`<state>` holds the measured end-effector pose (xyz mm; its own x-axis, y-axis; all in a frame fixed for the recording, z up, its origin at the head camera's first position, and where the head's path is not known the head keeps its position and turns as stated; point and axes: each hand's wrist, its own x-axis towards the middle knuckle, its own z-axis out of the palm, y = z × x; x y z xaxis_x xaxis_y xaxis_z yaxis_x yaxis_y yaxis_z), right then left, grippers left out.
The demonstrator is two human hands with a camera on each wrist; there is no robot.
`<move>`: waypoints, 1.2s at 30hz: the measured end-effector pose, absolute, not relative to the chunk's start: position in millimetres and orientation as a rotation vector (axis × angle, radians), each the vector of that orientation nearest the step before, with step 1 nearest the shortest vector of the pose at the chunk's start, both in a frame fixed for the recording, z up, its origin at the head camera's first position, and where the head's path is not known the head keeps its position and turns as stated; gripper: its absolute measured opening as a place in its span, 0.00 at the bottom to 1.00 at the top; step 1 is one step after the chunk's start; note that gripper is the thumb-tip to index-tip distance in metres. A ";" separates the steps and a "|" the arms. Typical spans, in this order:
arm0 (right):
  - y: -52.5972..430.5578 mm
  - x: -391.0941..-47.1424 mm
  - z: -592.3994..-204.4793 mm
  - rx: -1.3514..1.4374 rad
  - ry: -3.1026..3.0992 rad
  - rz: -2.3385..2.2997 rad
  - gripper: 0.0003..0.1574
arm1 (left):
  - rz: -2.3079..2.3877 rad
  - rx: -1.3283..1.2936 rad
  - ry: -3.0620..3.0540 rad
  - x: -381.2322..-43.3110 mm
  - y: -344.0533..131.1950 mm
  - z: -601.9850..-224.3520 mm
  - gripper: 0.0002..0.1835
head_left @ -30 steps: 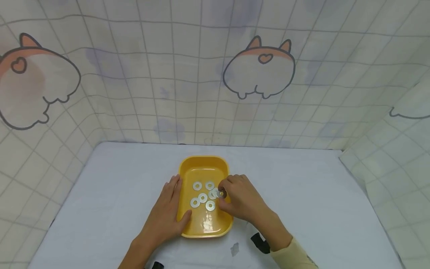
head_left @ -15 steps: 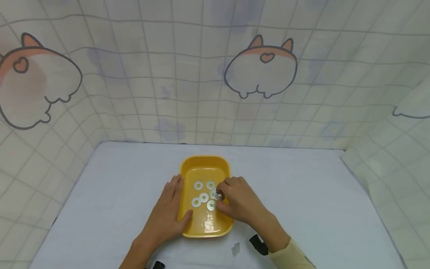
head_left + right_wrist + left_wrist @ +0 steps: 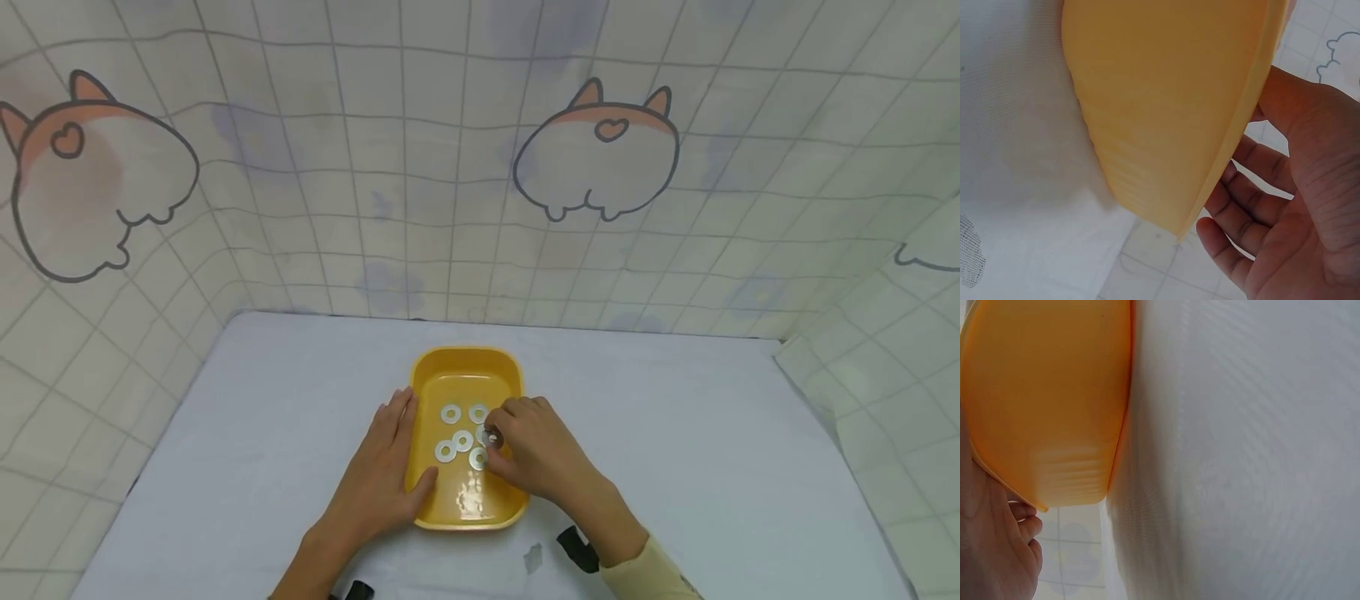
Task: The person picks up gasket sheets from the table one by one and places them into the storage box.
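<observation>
A yellow tray [image 3: 467, 498] stands on the white cloth with several flat metal washers [image 3: 451, 414] lying in its middle. My right hand [image 3: 536, 446] reaches over the tray's right rim and pinches a washer [image 3: 492, 437] between thumb and fingers. That held washer looks dark and tilted, and it overlaps a washer lying beneath it in the head view. Along the tray's left rim rests my left hand [image 3: 386, 467], fingers straight and thumb over the near left corner. In both wrist views the tray's outer wall [image 3: 1047, 394] hides the washers and the right fingertips.
White cloth [image 3: 675, 433] covers the table around the tray. A grey patch [image 3: 532, 558] marks the cloth near the front. Black straps [image 3: 577, 550] show by the wrists. A curtain [image 3: 450, 167] with grid lines and cartoon animals encloses the back and sides.
My right hand has shifted slightly left over the tray with the pinched washer, now covering part of the lower right washer. The left hand keeps its place; the whole head view has slid a little.
</observation>
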<state>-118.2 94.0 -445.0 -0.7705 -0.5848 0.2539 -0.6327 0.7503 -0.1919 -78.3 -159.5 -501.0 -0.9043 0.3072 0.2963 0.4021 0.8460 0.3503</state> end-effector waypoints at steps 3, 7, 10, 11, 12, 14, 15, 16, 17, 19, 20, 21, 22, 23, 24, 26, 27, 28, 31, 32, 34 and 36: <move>93.7 -117.8 -445.5 0.980 -2.771 0.397 0.08 | -0.610 -0.542 -2.795 -78.0 -160.0 -501.1 0.53; 93.4 -118.8 -445.0 0.988 -2.770 0.379 0.09 | -0.616 -0.525 -2.787 -77.2 -158.8 -501.1 0.52; 93.6 -119.9 -444.7 1.005 -2.777 0.361 0.09 | -0.630 -0.522 -2.787 -75.1 -156.5 -500.5 0.52; 93.3 -120.5 -444.2 1.011 -2.773 0.357 0.09 | -0.632 -0.521 -2.788 -74.7 -155.7 -500.0 0.52; 93.1 -120.9 -443.2 1.014 -2.767 0.354 0.08 | -0.626 -0.519 -2.791 -74.6 -155.0 -499.2 0.51; 93.0 -121.5 -441.8 1.008 -2.761 0.355 0.08 | -0.618 -0.517 -2.797 -75.1 -154.2 -497.6 0.52; 93.0 -121.6 -441.1 1.003 -2.758 0.356 0.08 | -0.609 -0.515 -2.799 -75.8 -154.0 -496.8 0.52; 92.9 -121.5 -440.7 0.998 -2.755 0.360 0.08 | -0.600 -0.512 -2.803 -76.5 -153.9 -496.1 0.52; 93.0 -121.2 -440.4 0.991 -2.755 0.368 0.08 | -0.590 -0.512 -2.809 -77.1 -154.0 -495.5 0.52; 93.8 -120.2 -441.1 0.978 -2.765 0.373 0.09 | -0.576 -0.522 -2.810 -78.0 -154.8 -495.3 0.52; 94.2 -119.5 -441.1 0.974 -2.765 0.378 0.09 | -0.573 -0.528 -2.808 -78.4 -155.3 -495.2 0.52; 94.6 -118.9 -440.7 0.969 -2.765 0.380 0.09 | -0.571 -0.531 -2.810 -78.7 -155.6 -494.7 0.52; 95.0 -118.6 -440.4 0.964 -2.763 0.383 0.09 | -0.572 -0.536 -2.809 -79.1 -155.9 -494.1 0.52; 95.4 -118.4 -440.3 0.961 -2.759 0.391 0.09 | -0.572 -0.542 -2.802 -79.6 -156.3 -493.8 0.52; 95.6 -118.4 -440.4 0.960 -2.753 0.399 0.09 | -0.572 -0.545 -2.801 -80.2 -156.8 -494.2 0.52; 96.1 -118.2 -440.4 0.960 -2.743 0.412 0.09 | -0.593 -0.539 -2.809 -80.5 -157.0 -494.7 0.53; 96.4 -118.1 -440.9 0.962 -2.742 0.414 0.09 | -0.604 -0.536 -2.816 -80.3 -157.2 -495.5 0.53; 96.7 -117.9 -441.9 0.962 -2.740 0.416 0.09 | -0.618 -0.536 -2.818 -80.0 -157.4 -496.8 0.53; 97.5 -117.2 -443.5 0.960 -2.739 0.414 0.09 | -0.647 -0.534 -2.816 -78.6 -157.5 -499.8 0.53; 97.7 -117.1 -443.7 0.960 -2.740 0.414 0.09 | -0.651 -0.536 -2.811 -78.1 -157.5 -500.4 0.53; 97.7 -117.2 -443.8 0.962 -2.740 0.413 0.09 | -0.641 -0.542 -2.798 -77.9 -157.2 -501.0 0.52; 97.6 -117.3 -443.6 0.964 -2.741 0.410 0.09 | -0.626 -0.549 -2.792 -78.1 -157.0 -501.6 0.52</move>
